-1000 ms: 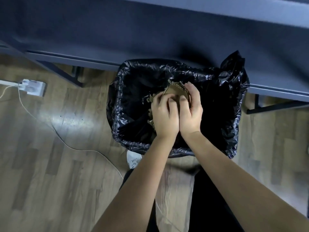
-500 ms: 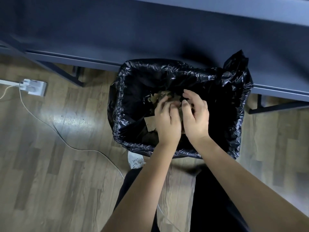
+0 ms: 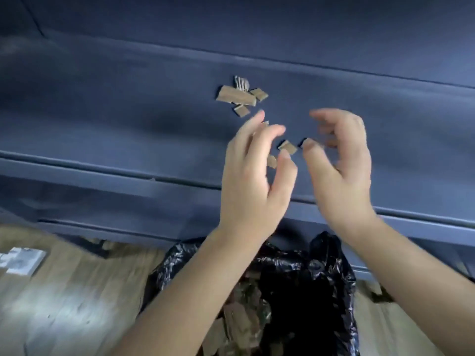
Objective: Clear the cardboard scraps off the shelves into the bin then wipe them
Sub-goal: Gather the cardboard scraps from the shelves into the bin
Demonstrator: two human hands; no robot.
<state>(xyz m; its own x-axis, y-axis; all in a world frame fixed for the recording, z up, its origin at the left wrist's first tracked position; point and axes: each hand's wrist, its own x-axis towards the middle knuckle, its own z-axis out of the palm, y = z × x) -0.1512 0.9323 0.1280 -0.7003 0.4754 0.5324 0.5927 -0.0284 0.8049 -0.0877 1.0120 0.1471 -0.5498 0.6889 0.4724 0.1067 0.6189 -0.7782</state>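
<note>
Several brown cardboard scraps [image 3: 237, 96] lie on the dark blue shelf [image 3: 128, 119], with smaller pieces [image 3: 288, 147] nearer the front edge. My left hand [image 3: 253, 176] hovers over the shelf with curled, spread fingers, just below the scrap cluster. My right hand [image 3: 339, 163] is raised beside it, blurred, fingers apart, empty. Both hands flank the small pieces. Below the shelf stands the bin with a black liner [image 3: 321, 273], holding cardboard scraps [image 3: 244, 319].
A lower shelf rail [image 3: 102, 201] runs under the top one. Wood floor [image 3: 64, 304] spreads at the lower left, with a white power strip [image 3: 20, 260] lying on it. The bin stands directly beneath my forearms.
Both hands dropped the cardboard into the bin and rose to the shelf. My view tilted up from the bin to the shelf top.
</note>
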